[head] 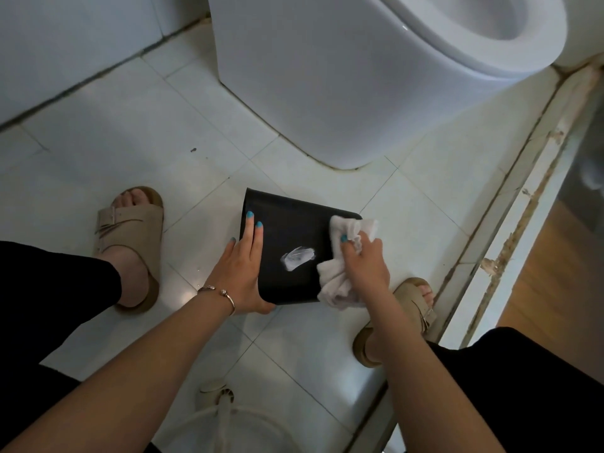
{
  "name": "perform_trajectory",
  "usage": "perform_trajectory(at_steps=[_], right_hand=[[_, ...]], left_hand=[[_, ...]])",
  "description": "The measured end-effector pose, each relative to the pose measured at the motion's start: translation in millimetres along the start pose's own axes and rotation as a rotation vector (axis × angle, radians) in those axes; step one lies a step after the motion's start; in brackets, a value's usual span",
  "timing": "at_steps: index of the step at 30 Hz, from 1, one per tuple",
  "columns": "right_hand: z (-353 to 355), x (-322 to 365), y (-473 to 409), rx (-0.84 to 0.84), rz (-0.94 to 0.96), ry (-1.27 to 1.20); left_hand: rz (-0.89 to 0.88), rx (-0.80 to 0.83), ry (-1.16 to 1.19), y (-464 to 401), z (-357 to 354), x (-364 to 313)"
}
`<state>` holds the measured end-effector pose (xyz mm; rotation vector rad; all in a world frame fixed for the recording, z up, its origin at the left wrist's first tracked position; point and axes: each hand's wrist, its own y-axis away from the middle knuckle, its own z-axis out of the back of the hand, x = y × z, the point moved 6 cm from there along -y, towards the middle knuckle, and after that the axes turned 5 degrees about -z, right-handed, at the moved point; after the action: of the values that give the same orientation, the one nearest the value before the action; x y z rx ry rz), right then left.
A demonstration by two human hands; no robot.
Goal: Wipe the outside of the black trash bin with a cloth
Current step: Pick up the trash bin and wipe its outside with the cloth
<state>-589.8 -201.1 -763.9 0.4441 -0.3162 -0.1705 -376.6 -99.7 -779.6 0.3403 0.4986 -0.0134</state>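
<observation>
Black trash bin point(291, 237): head view, one item, lying tipped on the white tiled floor point(98, 132) between your two feet, just in front of the toilet base point(327, 76). One broad side faces up; its long axis runs from near you toward the toilet. Which end is the mouth cannot be told from here.

Left hand point(240, 269): fingers straight, laid flat along the bin's left edge, thumb tucked under the near corner. It steadies the bin, no closed grasp.

Right hand point(364, 263): fingers curled around a bunched white cloth point(343, 256), pressing it against the bin's right edge.

White smear point(299, 258): on the upturned side, mid-panel, just left of the cloth and between your hands. The cloth hand is the nearer one to it; in my judgement the coming stroke runs leftward across the panel, toward the steadying hand.

Hidden or unclear: the underside and far side of the bin, part of the cloth behind your fingers, and a pale object point(225, 407) cut off at the bottom edge, not identifiable.
</observation>
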Motion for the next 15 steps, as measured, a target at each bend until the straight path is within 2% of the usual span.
perform_trajectory(at_steps=[2,3,7,11,12,15], right_hand=[[2,2,6,0.033,0.125,0.066],[7,-1,2,0.032,0.126,0.076],[11,-1,-11,-0.029,-0.093,-0.027],[7,6,-2,0.034,0.115,0.115],[12,-2,-7,0.036,0.093,0.114],[21,-19,-18,-0.028,-0.152,-0.018]], left_hand=[[0.002,-0.006,-0.014,0,1,0],[0.001,-0.008,-0.025,0,3,0],[0.008,0.012,-0.037,-3,3,-1],[0.0,0.039,-0.084,-2,0,0],[0.0,0.043,-0.092,-2,1,1],[-0.002,0.056,-0.086,-3,0,1]])
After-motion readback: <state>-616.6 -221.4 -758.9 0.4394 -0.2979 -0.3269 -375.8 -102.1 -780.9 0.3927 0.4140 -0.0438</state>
